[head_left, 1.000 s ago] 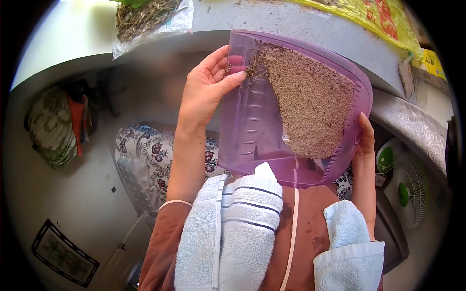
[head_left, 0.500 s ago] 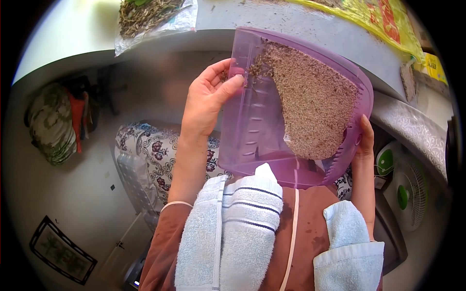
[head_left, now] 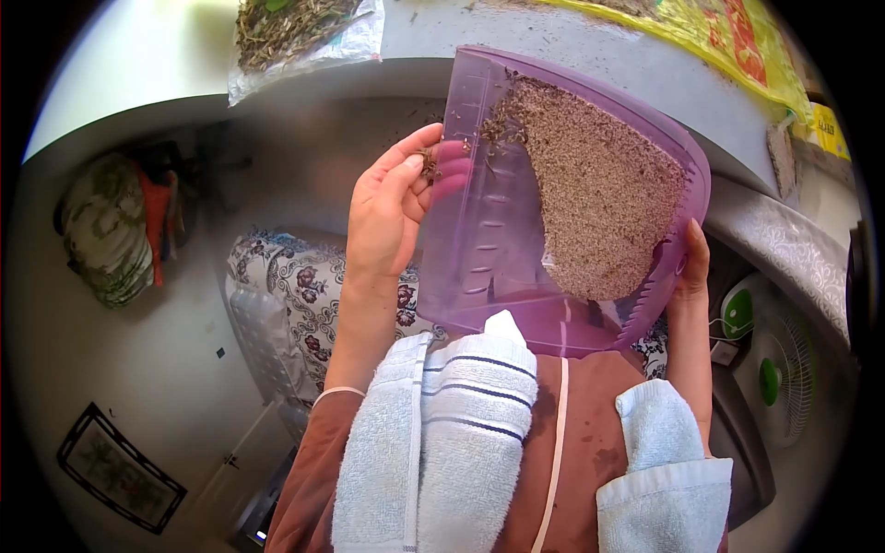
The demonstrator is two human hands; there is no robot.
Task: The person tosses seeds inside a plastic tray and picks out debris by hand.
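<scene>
A see-through purple plastic dustpan (head_left: 450,244) with a toothed lower-right edge is held tilted before my chest. Small brown grains (head_left: 604,194) fill its right part, and darker dry plant bits (head_left: 502,127) lie near the upper left of the heap. My right hand (head_left: 695,263) grips the pan's right rim, its fingers partly hidden behind. At the left edge, my left hand (head_left: 380,207) pinches a few dry brown bits (head_left: 429,166) between thumb and fingers. Its fingertips show through the purple plastic.
Along the top, a pale ledge (head_left: 424,32) bears a white bag of dry plant scraps (head_left: 286,37) and a yellow bag (head_left: 728,46). A fan (head_left: 784,378) stands at right, flowered fabric (head_left: 304,304) below left. Pale blue towels (head_left: 470,433) cover my sleeves or chest.
My left hand has shifted slightly down and left, its thumb drawing away from the pan's edge and baring the bits in its pinch. The right hand keeps its grip.
</scene>
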